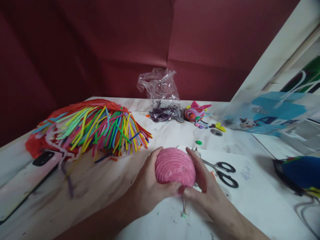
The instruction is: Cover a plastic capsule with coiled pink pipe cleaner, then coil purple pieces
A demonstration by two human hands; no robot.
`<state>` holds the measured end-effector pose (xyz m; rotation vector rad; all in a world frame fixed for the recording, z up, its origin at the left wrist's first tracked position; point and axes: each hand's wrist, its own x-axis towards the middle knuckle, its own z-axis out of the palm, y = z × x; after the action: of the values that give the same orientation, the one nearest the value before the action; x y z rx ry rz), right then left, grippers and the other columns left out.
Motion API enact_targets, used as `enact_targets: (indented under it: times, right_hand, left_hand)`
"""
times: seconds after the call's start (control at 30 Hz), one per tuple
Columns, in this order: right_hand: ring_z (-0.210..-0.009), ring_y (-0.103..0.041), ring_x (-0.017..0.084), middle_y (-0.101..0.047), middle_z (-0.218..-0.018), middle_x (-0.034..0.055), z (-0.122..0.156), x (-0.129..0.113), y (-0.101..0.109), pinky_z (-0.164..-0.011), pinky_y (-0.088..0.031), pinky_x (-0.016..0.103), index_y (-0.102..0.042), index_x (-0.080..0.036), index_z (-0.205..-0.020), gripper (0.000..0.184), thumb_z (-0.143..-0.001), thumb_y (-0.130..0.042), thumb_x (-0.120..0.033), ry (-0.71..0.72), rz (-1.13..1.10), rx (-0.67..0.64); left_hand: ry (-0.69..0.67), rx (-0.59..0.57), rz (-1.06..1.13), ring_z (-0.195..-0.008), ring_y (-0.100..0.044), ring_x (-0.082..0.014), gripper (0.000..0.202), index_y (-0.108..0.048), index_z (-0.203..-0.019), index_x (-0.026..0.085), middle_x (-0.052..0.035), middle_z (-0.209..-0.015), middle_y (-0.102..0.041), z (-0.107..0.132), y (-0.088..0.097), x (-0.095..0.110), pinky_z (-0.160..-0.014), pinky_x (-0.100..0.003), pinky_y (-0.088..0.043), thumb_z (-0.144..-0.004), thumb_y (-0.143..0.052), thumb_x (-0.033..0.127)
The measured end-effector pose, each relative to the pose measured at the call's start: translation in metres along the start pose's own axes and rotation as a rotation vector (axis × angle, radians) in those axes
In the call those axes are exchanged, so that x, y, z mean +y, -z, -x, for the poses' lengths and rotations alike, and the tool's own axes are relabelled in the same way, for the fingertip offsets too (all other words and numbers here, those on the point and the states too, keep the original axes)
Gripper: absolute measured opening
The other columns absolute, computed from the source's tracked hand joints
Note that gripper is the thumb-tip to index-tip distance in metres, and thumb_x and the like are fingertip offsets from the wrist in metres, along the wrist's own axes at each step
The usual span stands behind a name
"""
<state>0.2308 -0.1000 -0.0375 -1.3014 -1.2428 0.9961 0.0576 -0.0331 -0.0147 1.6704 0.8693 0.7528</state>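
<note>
A pink ball (174,166), its surface ringed with rows of fuzzy pipe cleaner, is held between both hands over the table. My left hand (152,186) curls round its left side, the thumb pressed on its lower front. My right hand (203,186) wraps the right side, and its thumb tip meets the left thumb at the ball's lower edge. A thin strand hangs below the thumbs. Just right of my right hand, black-handled scissors (226,171) lie on white paper (252,190); their blades are partly hidden by the fingers.
Multicoloured pipe cleaners (105,130) spill from red wrapping at left, near a phone (27,180). Behind stand a clear plastic bag (162,90) and a pink decorated ball (195,112). At right are a blue printed bag (275,113) and a dark blue object (300,173).
</note>
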Motion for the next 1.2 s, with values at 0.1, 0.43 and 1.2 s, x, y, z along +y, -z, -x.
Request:
enact_targets:
  times: [0.1,0.43,1.2]
  right_hand:
    - [-0.134,-0.024,0.025,-0.022,-0.148,0.0052,-0.001,-0.003,-0.002,-0.110,-0.021,0.043,-0.022,-0.029,-0.139,0.086,-0.070,-0.070,-0.048,-0.009,0.008,0.015]
    - [-0.128,-0.036,0.027,-0.034,-0.142,0.0104,0.000,-0.004,-0.006,-0.102,-0.037,0.041,-0.030,-0.024,-0.134,0.077,-0.072,-0.070,-0.043,0.030,-0.040,0.078]
    - [-0.131,-0.026,0.035,-0.026,-0.145,0.0084,0.006,0.010,-0.002,-0.107,-0.020,0.056,-0.015,-0.032,-0.142,0.094,-0.069,-0.074,-0.036,0.357,0.124,0.233]
  left_hand:
    - [0.023,-0.047,-0.085,-0.131,-0.028,-0.0271,0.094,-0.021,-0.138,0.022,-0.0090,-0.143,-0.029,0.001,0.000,-0.003,-0.108,-0.041,-0.025,-0.063,-0.072,0.043]
    - [0.032,-0.011,-0.082,-0.127,-0.033,-0.0315,0.093,-0.029,-0.134,0.018,-0.0137,-0.138,-0.036,0.001,-0.004,0.008,-0.106,-0.045,-0.026,-0.057,-0.075,0.039]
    - [-0.085,-0.140,0.069,-0.134,-0.020,-0.0344,0.113,-0.012,-0.143,0.028,-0.0100,-0.149,-0.019,0.003,0.004,0.004,-0.108,-0.050,-0.016,-0.053,-0.081,0.038]
